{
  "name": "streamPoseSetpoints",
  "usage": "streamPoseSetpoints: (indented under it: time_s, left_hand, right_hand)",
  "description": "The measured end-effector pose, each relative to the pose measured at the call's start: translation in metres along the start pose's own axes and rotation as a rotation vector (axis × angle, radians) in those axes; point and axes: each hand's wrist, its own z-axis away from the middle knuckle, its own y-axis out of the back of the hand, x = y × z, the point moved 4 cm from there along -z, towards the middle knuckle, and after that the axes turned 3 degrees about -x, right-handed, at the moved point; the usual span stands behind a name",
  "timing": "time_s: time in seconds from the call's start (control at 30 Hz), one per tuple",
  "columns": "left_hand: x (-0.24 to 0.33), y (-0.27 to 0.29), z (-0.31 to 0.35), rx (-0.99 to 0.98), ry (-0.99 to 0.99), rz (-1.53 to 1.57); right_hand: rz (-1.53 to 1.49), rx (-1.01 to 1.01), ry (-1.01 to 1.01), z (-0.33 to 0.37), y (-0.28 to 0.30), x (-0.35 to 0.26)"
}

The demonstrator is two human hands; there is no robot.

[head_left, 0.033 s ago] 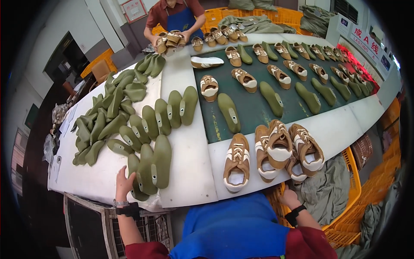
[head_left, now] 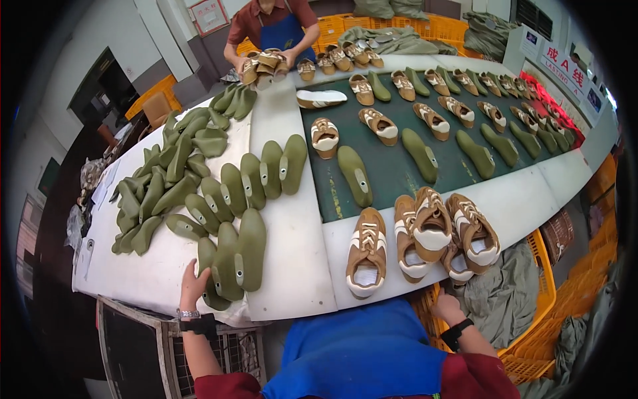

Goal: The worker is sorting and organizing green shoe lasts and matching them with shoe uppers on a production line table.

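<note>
My left hand (head_left: 193,286) is at the table's near edge with thumb and fingers apart, against the outermost of a small group of green shoe lasts (head_left: 250,249). Whether its fingertips press on that last is hard to see. Below the table's edge, my right hand (head_left: 449,309) is beside the rim of a yellow crate (head_left: 543,266), thumb raised and its other fingers partly hidden; nothing shows in it. Just above that hand, several brown and white sneakers (head_left: 430,226) cluster, some leaning on others. One more sneaker (head_left: 365,253) stands alone to their left.
More lasts stand in rows and lie heaped (head_left: 159,176) at the left. Sneakers and lasts line a green conveyor belt (head_left: 392,189). Across the table, a co-worker in a blue apron (head_left: 288,34) holds several sneakers (head_left: 267,65). Grey cloth (head_left: 502,286) fills the crate.
The whole view has shifted very slightly. Both of my hands stay in the same places, and the shoes and lasts have not been moved.
</note>
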Motion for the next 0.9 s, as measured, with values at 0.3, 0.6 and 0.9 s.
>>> streamPoseSetpoints:
  time_s: [0.3,0.6,0.9]
  left_hand:
    - [-0.001,0.003,-0.018,-0.278,-0.129,-0.076]
    - [0.117,0.089,-0.204,-0.080,-0.149,0.617]
    - [0.061,-0.052,-0.347,-0.539,0.157,0.454]
  right_hand:
    - [-0.129,-0.752,0.873,0.119,0.193,-0.131]
    - [-0.922,-0.354,0.661,-0.034,0.400,-0.334]
    - [-0.871,-0.289,0.391,-0.230,0.331,-0.470]
